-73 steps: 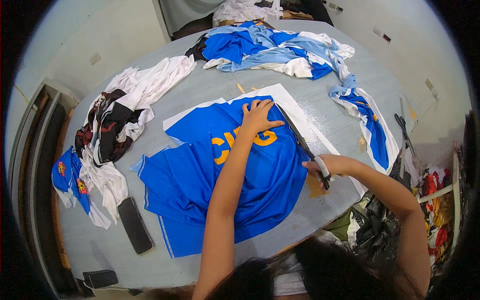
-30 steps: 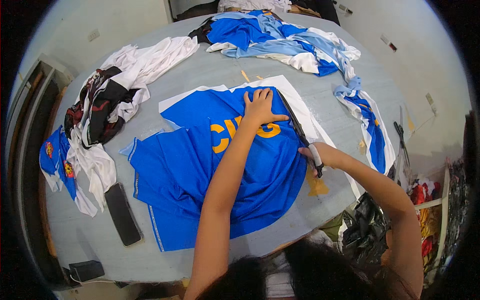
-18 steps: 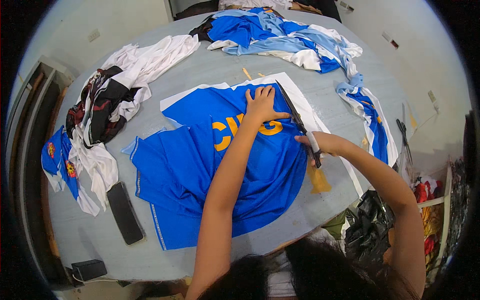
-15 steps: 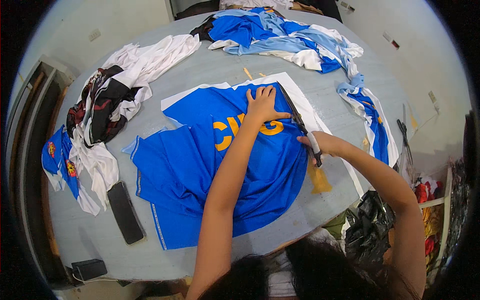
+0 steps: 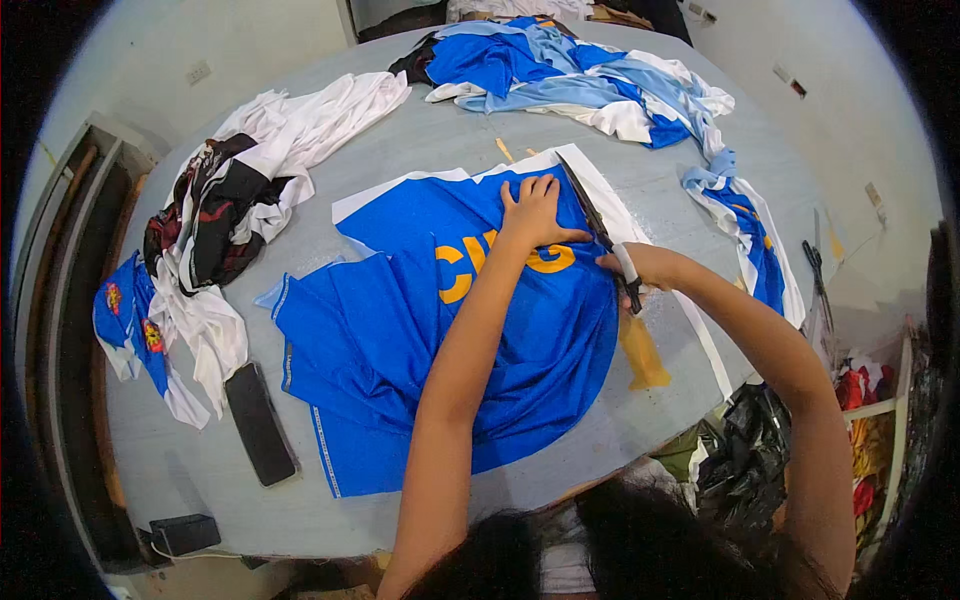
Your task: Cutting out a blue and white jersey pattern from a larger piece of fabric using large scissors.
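A blue fabric piece with orange lettering (image 5: 360, 350) lies bunched in the middle of the grey table, with a white margin along its far and right edges. My left hand (image 5: 538, 213) presses flat on its upper part, fingers spread. In my right hand (image 5: 642, 268) is a pair of scissors (image 5: 592, 208), its handle wrapped in white. The long dark blades run along the fabric's right edge, between the blue and the white margin (image 5: 605, 190). From there a narrow white strip (image 5: 708, 345) trails toward the near right edge of the table.
A black phone (image 5: 261, 425) and a small black box (image 5: 184, 535) lie at the left. White and dark garments (image 5: 215, 215) heap at the far left; blue and white ones (image 5: 500, 65) lie at the back and right. Another dark tool (image 5: 816, 270) rests at the right edge. A black plastic bag (image 5: 745, 440) sits below.
The whole view has shifted slightly, with everything a little farther right. My hands keep nearly the same places on the fabric, and the scissors blades look about the same.
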`<state>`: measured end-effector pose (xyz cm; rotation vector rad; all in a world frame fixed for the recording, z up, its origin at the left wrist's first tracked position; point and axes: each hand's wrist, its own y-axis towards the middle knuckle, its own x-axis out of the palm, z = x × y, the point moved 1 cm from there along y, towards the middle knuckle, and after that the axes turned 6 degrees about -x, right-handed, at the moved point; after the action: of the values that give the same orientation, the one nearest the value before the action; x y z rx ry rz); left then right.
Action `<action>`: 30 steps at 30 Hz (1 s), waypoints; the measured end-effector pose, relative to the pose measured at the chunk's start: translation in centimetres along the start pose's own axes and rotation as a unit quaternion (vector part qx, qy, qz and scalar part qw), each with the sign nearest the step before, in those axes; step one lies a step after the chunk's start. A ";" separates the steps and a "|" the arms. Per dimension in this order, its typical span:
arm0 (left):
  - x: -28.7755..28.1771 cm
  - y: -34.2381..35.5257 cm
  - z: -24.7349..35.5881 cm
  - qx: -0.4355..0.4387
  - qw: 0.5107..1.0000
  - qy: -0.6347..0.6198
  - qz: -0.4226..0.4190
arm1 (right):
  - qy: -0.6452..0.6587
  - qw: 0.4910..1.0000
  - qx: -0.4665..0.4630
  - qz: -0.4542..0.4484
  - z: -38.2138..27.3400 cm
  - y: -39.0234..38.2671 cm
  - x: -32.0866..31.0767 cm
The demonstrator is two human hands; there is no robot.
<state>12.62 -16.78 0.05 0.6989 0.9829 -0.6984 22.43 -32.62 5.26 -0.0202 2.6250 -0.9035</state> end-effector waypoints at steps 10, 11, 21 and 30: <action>-0.2 0.0 0.0 -0.004 0.999 0.007 -0.033 | 0.026 0.997 0.070 -0.015 -1.9 -1.8 0.1; -0.3 0.0 -0.2 -0.004 1.000 0.003 -0.026 | 0.031 0.997 0.072 -0.016 -1.9 -1.3 0.1; -0.3 0.3 -0.2 -0.004 1.000 0.005 -0.021 | -0.078 0.996 0.000 0.049 -0.8 0.5 -1.1; -0.5 0.1 -0.6 0.020 0.999 -0.008 -0.033 | 0.004 0.998 -0.068 -0.014 -0.9 3.2 -3.5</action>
<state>12.20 -16.11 0.30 0.6966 0.9841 -0.7821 25.66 -29.08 5.18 -0.0887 2.6950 -0.7335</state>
